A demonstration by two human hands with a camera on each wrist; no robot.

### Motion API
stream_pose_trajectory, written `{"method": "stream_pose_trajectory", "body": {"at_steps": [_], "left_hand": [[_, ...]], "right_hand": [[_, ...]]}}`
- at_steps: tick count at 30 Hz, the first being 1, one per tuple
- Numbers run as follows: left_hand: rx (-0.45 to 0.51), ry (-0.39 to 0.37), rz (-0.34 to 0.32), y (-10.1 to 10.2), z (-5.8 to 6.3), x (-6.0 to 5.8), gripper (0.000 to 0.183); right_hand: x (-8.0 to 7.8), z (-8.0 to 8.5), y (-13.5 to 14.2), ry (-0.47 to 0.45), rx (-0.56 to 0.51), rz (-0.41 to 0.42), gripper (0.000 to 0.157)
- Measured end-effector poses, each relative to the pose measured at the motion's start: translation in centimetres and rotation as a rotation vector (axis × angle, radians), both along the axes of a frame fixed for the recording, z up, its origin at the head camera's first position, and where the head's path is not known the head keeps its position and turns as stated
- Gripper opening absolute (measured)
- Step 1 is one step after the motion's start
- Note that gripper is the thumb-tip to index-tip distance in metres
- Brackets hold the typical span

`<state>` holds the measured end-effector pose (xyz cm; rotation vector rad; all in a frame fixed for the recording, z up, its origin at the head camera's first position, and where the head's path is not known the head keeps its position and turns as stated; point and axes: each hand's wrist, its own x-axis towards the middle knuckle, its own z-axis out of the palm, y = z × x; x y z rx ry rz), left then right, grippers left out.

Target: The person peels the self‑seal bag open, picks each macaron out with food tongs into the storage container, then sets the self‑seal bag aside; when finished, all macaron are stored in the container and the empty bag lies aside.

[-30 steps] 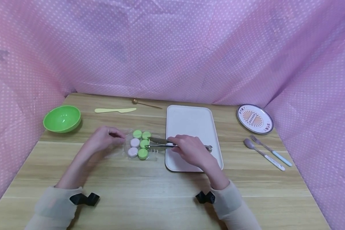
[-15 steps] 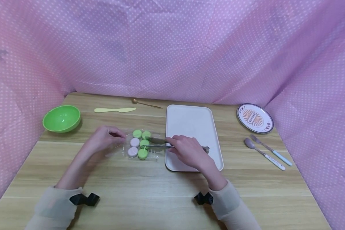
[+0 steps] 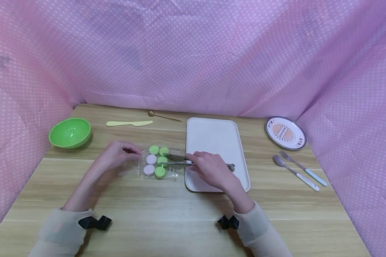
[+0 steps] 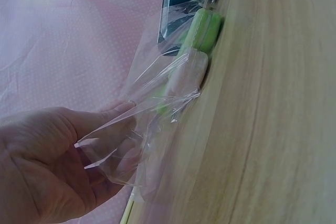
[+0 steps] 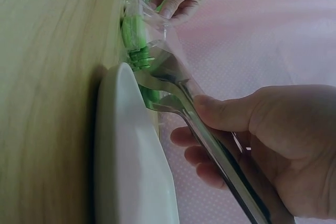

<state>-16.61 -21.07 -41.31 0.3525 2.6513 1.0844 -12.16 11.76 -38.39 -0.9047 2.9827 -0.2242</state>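
A clear plastic bag point(image 4: 157, 77) lies left of the white tray with several green macarons point(image 3: 159, 172) and pale lilac macarons point(image 3: 151, 159) in it. My left hand point(image 3: 119, 156) pinches the bag's left edge between thumb and fingers, lifting the film off the table. My right hand point(image 3: 211, 167) grips metal serving tongs point(image 5: 205, 145) above the tray. Their two tips reach over the green macarons on the bag's right side, one tip by the middle green macaron. In the right wrist view film covers part of the tips, and I cannot tell whether they touch a macaron.
The white tray point(image 3: 212, 135) sits under the right hand. A green bowl point(image 3: 70, 133), a yellow knife point(image 3: 128, 123) and a copper-coloured spoon point(image 3: 164, 116) lie left and back. A patterned plate point(image 3: 285, 132), a spoon point(image 3: 296, 172) and a fork point(image 3: 303, 167) lie right.
Over the last second my right hand and the tongs have shifted slightly left, their tips further over the green macarons. My left hand stays almost still on the bag.
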Motion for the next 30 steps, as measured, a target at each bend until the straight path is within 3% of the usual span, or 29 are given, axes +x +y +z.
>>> {"method": "stream_pose_trajectory", "body": {"at_steps": [30], "left_hand": [[0.016,-0.006,0.002,-0.09,-0.24,-0.06,0.014]], "right_hand": [[0.25,0.04,-0.20,0.012,0.022,0.000,0.028]]}}
